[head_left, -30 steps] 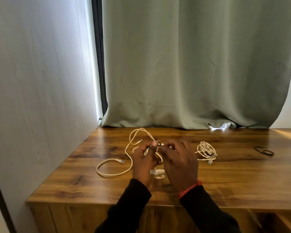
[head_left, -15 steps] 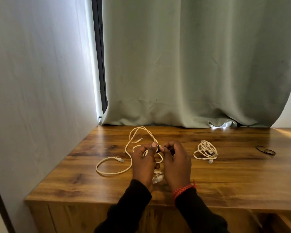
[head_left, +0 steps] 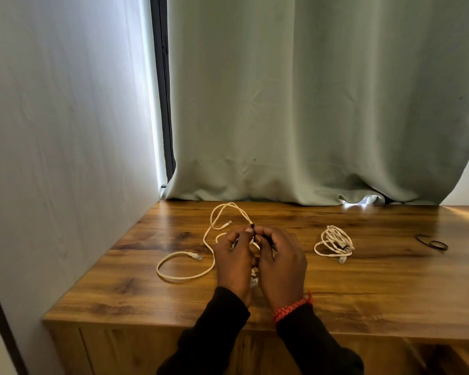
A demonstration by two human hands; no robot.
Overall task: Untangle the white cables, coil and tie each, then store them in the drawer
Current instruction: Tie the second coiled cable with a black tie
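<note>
Near the middle of the glossy brown wooden worktop (head_left: 363, 293), toward its front edge, both hands work close together. The left hand (head_left: 234, 262) and the right hand (head_left: 280, 263) each have fingers curled in a pinching grip on a small black tie at their fingertips and on part of the loose white network cable (head_left: 186, 269). That cable trails toward the worktop's left side in open loops, its clear plugs lying free. A second white cable bundle, already coiled and tied (head_left: 334, 243), sits to the right, well apart. Two thin black bands (head_left: 432, 242) lie near the right edge.

Judging from this, the loose loops could snag or re-tangle if pulled hard, and the small tie could slip from the fingertips before the coil is gathered.
</note>
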